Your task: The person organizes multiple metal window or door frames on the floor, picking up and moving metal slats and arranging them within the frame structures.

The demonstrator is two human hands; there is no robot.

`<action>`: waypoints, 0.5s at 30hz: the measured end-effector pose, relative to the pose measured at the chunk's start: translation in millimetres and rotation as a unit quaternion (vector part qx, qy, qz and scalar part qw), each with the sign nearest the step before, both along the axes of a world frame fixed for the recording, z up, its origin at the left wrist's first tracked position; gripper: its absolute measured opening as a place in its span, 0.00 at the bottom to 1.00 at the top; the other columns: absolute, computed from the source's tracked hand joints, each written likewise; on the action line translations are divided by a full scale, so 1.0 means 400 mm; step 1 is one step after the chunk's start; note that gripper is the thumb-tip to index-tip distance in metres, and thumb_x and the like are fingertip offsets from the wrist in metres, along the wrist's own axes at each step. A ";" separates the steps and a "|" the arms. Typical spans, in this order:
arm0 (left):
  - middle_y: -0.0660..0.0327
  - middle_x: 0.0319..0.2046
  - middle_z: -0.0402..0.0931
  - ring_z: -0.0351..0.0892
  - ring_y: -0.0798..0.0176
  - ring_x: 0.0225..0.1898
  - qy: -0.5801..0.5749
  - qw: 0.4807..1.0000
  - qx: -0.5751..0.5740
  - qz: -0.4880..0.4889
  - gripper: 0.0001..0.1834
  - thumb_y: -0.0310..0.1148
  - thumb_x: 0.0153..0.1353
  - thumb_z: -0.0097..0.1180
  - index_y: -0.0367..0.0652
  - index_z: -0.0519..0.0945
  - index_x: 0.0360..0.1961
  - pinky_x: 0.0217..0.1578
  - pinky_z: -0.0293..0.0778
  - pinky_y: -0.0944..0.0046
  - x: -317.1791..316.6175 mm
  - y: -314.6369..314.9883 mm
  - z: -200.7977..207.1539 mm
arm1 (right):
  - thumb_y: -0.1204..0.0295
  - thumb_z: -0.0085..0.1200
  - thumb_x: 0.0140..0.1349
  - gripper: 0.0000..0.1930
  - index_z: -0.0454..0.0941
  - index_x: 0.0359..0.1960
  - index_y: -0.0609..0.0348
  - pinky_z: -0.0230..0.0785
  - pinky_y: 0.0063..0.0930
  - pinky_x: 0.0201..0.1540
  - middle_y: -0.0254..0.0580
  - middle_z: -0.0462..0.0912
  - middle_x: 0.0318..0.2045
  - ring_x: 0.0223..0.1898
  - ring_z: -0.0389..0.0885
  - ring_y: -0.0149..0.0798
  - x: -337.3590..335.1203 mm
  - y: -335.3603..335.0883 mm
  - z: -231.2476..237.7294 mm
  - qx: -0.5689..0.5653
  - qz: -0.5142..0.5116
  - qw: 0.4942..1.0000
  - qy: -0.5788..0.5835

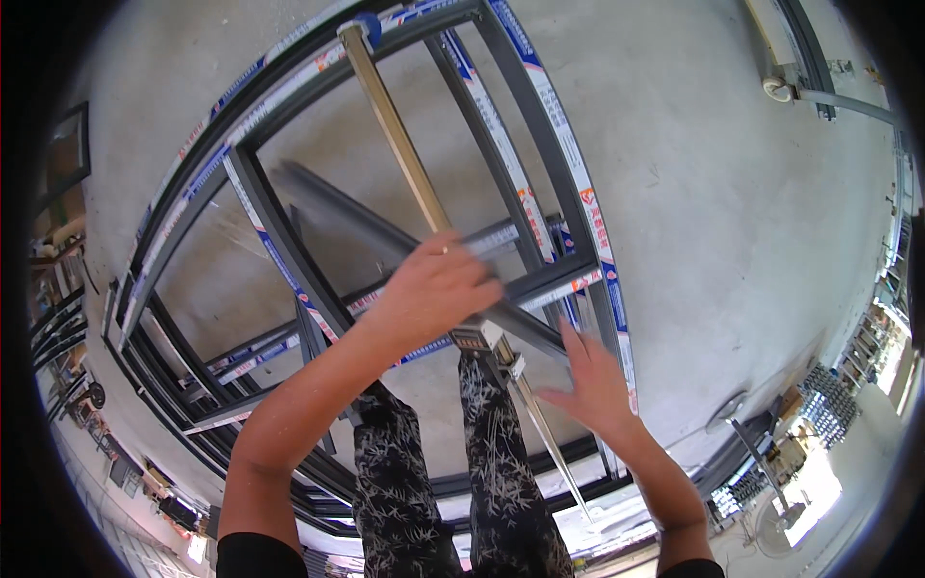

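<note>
My left hand (431,289) is closed over a dark grey metal profile bar (347,209), which lies slantwise above a large window-type frame (554,116) of dark profiles with blue-and-white protective tape. The bar's far left end is blurred. At its lower right end is my right hand (595,385), thumb and fingers apart, the fingertips at or close to the bar. A long brass-coloured bar clamp (393,130) crosses the frame, passing beneath my left wrist. Its lower head (474,337) sits just below that hand, and its screw rod (554,443) points toward the lower right.
My legs in dark patterned trousers (395,472) stand at the frame's near side. More dark frames (164,385) are stacked at left. A pedestal fan (776,525) stands at lower right. Dark profiles (809,58) lie at the far right on the grey concrete floor (723,193).
</note>
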State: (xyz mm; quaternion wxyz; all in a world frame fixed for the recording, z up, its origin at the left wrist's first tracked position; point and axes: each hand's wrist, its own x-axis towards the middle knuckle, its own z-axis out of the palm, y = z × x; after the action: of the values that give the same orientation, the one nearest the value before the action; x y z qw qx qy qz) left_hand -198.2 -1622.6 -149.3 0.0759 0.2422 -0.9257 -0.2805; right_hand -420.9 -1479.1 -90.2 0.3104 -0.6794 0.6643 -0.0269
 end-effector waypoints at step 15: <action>0.50 0.52 0.69 0.68 0.51 0.55 0.067 0.690 0.386 0.609 0.27 0.36 0.65 0.47 0.35 0.60 0.61 0.56 0.63 0.54 -0.367 -0.086 -0.328 | 0.65 0.62 0.51 0.28 0.70 0.54 0.58 0.69 0.44 0.35 0.53 0.76 0.34 0.35 0.77 0.56 -0.063 -0.050 -0.330 0.023 -0.278 0.956 -0.087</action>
State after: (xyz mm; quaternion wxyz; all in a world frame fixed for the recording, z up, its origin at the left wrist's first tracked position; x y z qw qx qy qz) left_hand -345.0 -1656.9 -280.4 0.1922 0.7410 -0.3781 -0.5206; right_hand -445.9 -1499.0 -222.3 0.3631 -0.4553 0.7979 -0.1558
